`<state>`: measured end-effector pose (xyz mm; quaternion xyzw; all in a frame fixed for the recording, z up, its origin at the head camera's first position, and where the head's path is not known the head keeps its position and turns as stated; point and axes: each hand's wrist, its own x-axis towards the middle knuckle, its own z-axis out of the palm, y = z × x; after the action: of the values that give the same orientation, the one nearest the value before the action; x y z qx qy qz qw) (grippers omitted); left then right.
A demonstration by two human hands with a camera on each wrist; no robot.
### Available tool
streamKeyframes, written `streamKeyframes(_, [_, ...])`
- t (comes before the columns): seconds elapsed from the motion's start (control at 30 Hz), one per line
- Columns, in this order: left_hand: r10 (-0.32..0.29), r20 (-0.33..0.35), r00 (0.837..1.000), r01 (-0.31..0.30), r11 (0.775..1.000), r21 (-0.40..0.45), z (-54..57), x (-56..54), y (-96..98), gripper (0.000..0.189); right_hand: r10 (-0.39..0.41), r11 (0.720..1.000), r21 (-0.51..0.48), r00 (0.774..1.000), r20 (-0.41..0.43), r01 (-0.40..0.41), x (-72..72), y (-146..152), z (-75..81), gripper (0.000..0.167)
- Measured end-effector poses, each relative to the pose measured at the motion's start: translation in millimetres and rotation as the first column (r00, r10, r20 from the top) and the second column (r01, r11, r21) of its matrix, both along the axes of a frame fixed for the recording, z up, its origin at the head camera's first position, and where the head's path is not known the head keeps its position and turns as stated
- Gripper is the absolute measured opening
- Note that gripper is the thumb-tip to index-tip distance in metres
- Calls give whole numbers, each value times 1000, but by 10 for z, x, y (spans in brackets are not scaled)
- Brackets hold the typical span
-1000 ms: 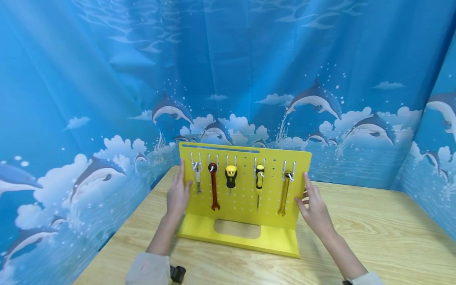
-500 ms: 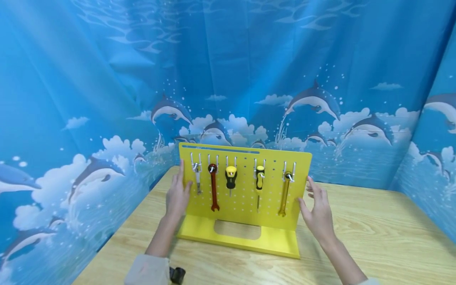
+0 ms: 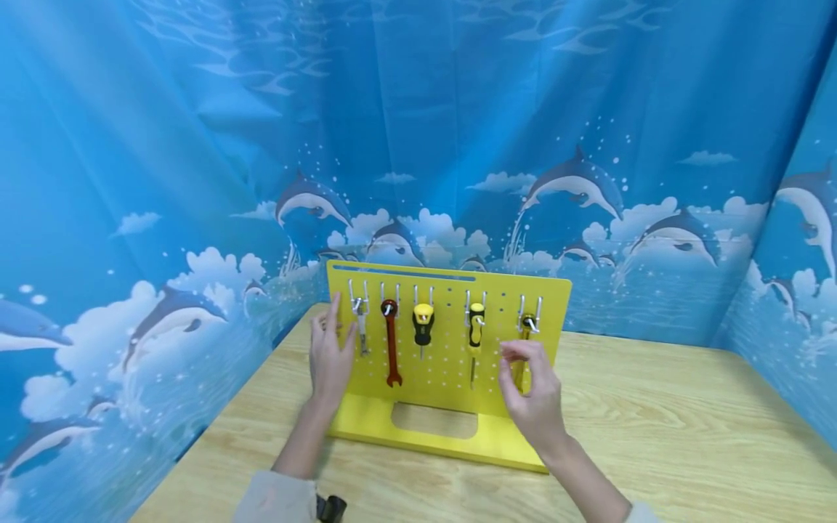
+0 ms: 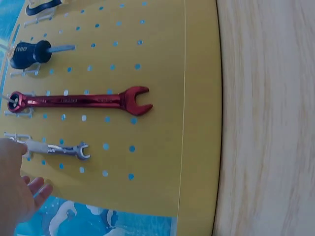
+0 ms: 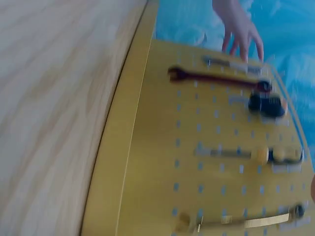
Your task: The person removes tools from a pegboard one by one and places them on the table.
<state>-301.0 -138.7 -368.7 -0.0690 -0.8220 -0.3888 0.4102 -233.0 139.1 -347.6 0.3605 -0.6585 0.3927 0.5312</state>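
Observation:
A yellow pegboard stand (image 3: 445,403) stands upright on the table with tools hanging from its metal hooks. From left to right hang a small silver wrench (image 3: 363,335), a red wrench (image 3: 392,352), a stubby yellow-and-black screwdriver (image 3: 423,330), a longer screwdriver (image 3: 476,334) and a gold wrench (image 5: 246,222). My left hand (image 3: 330,359) is at the board's left edge beside the silver wrench, fingers extended; whether it touches either is unclear. My right hand (image 3: 538,399) is in front of the board's right part with loosely bent fingers, holding nothing and partly hiding the gold wrench.
The wooden table (image 3: 654,421) extends to the right and in front of the stand. A blue curtain printed with dolphins (image 3: 425,145) surrounds the table at the back and sides. The stand's base has a wide cut-out.
My right hand has left the board's right edge and moved left in front of the gold wrench, fingers bending more. My left hand has shifted slightly, its thumb nearer the silver wrench.

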Motion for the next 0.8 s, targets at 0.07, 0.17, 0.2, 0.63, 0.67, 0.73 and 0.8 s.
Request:
streamKeyframes(0.07, [-30, -16, 999, 30, 999, 20, -2, -1, 29, 57, 61, 997, 43, 997, 47, -63, -9, -190, -10, 24])
streamKeyframes(0.17, [-67, -38, 997, 68, 997, 33, -18, -20, 61, 58, 141, 984, 89, 977, 160, -156, -14, -484, -23, 30])
streamKeyframes(0.2, [-76, -48, 996, 77, 996, 33, -24, -25, 69, 59, 159, 978, 98, 965, 210, -183, -11, -581, -24, 33])
streamKeyframes(0.63, [-40, -165, 985, 35, 999, -33, -39, -86, 116, 66, 65, 954, 139, 638, 767, -264, -157, -1344, -67, 41])
streamKeyframes(0.67, [-35, -167, 985, 29, 999, -36, -40, -90, 115, 66, 63, 956, 132, 619, 783, -263, -179, -1371, -79, 42])
streamKeyframes(0.73, [-26, -163, 986, 19, 999, -44, -41, -100, 113, 68, 73, 958, 101, 571, 818, -268, -220, -1417, -101, 42])
streamKeyframes(0.8, [-24, -157, 987, 17, 999, -46, -44, -109, 109, 69, 90, 960, 66, 525, 846, -271, -258, -1454, -122, 43])
